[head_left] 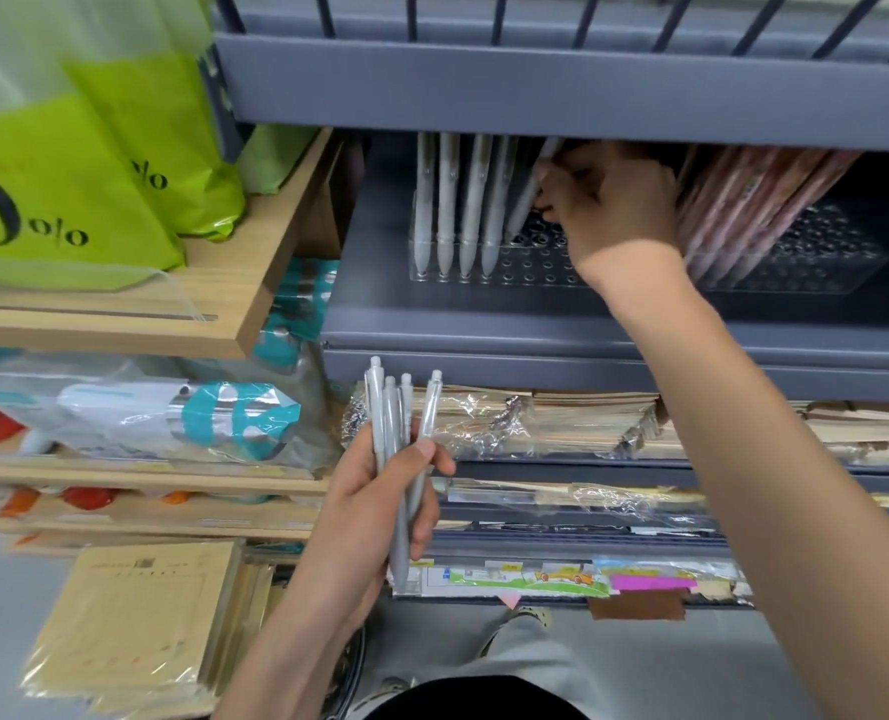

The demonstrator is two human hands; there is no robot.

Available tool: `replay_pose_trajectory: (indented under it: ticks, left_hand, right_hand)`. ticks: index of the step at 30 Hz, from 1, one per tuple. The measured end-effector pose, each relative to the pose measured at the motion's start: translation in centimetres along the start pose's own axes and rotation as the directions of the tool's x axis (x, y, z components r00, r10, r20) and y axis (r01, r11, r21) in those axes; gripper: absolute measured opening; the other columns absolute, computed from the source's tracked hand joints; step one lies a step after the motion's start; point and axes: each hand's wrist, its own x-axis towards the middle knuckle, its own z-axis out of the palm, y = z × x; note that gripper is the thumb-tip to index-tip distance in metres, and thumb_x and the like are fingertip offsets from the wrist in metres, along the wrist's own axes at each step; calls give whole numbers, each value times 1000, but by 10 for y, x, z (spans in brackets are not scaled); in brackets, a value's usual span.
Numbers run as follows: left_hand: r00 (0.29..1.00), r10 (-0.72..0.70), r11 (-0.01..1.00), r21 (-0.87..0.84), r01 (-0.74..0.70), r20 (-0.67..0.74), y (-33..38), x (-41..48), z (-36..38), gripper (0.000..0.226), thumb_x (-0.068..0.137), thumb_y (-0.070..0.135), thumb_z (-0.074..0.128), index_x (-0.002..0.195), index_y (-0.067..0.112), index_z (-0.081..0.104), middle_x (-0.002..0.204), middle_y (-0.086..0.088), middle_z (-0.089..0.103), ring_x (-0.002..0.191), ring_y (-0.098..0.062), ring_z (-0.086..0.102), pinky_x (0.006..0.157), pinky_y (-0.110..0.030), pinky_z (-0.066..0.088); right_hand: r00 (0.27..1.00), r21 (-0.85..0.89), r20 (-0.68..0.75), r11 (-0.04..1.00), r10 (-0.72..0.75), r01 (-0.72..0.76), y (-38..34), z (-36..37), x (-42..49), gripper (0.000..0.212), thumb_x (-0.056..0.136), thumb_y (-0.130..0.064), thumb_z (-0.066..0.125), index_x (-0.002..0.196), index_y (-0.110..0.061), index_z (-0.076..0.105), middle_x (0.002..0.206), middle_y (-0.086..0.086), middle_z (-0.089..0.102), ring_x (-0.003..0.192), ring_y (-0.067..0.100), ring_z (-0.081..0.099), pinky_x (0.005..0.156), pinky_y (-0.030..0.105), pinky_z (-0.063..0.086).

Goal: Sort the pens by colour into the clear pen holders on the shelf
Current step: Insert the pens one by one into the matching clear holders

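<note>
A grey pen (525,200) leans tilted over the clear pen holder (536,267) on the grey shelf (484,324), pinched near its upper half by the curled fingers of the right hand (608,200). Its tip seems to meet a hole just behind the front row, though shadow under the shelf above blurs that spot. Four grey pens (471,210) stand upright side by side in the front row at the holder's left end, tips down.

Lower and nearer, the left hand (380,491) grips a bundle of grey pens (395,444), clickers up, thumb pressed across them.

To the right on the same shelf sits a second clear holder (821,252), with pink pens (733,200) leaning in a slanted mass at its left side, just beside the right wrist.

Below the grey shelf lie wrapped paper stacks (562,418) on further tiers. To the left, a wooden shelf (255,283) carries green bags (68,174). Brown envelopes (136,615) lie stacked at the lower left, above the grey floor (692,667).
</note>
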Motion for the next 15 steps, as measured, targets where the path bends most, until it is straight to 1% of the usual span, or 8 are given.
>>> replay_pose_trajectory:
  ticks: [1,3,5,6,8,10,12,15]
  left_hand:
    - [1000,2,1000,6,-2,-2,0,0,0,9,100,14,51,105,7,54,81,-8,67,41,-14,40,37,-23,37]
    - [1000,7,1000,23,-7,2,1,-1,1,18,100,15,52,108,-1,53,64,-1,63,39,-14,40,37,-23,36]
    - [1000,9,999,30,-10,5,-1,-2,1,25,100,16,53,109,-7,52,57,2,60,39,-14,41,37,-22,37]
    - [1000,11,999,30,-11,8,-1,-2,1,26,100,17,53,108,-8,52,59,1,62,39,-15,42,38,-22,37]
    - [1000,12,999,30,-13,21,1,-2,3,29,99,21,54,108,-7,52,68,-4,67,39,-16,44,38,-23,38]
    - [999,11,999,33,-12,35,1,-1,4,31,95,27,55,109,-1,53,83,-10,73,40,-17,46,39,-25,40]
    - [999,14,999,35,-16,46,1,1,5,29,93,31,56,108,6,54,97,-14,74,41,-18,47,40,-25,41]
    - [998,34,999,40,-36,57,-3,3,3,29,95,32,57,105,6,56,98,-14,74,41,-16,45,41,-25,40]
  right_hand:
    - [1000,-10,8,1000,4,-4,0,0,2,32,87,-34,61,96,-4,68,88,10,73,83,29,70,85,44,55]
    - [999,32,18,999,35,-35,1,1,2,30,84,-36,64,93,-8,69,85,8,72,81,27,70,83,46,56]
    - [999,62,24,998,33,-34,1,3,2,22,82,-34,66,91,-14,67,80,2,70,79,26,70,80,47,57]
    - [999,70,25,997,22,-23,2,3,1,16,83,-31,67,91,-17,64,78,-2,68,79,25,70,78,47,58]
    - [999,92,33,996,9,-12,2,4,1,13,84,-29,67,91,-21,60,78,-6,66,80,25,70,78,47,58]
    - [999,60,48,998,-20,17,1,3,1,15,84,-32,67,93,-21,61,78,-9,66,81,23,70,80,44,58]
    - [997,8,53,998,-61,60,0,2,0,19,84,-33,66,96,-19,64,76,-12,65,79,19,70,81,40,57]
    - [995,4,56,996,-85,85,2,2,1,12,86,-30,66,92,-22,59,75,-11,64,76,17,70,81,37,57]
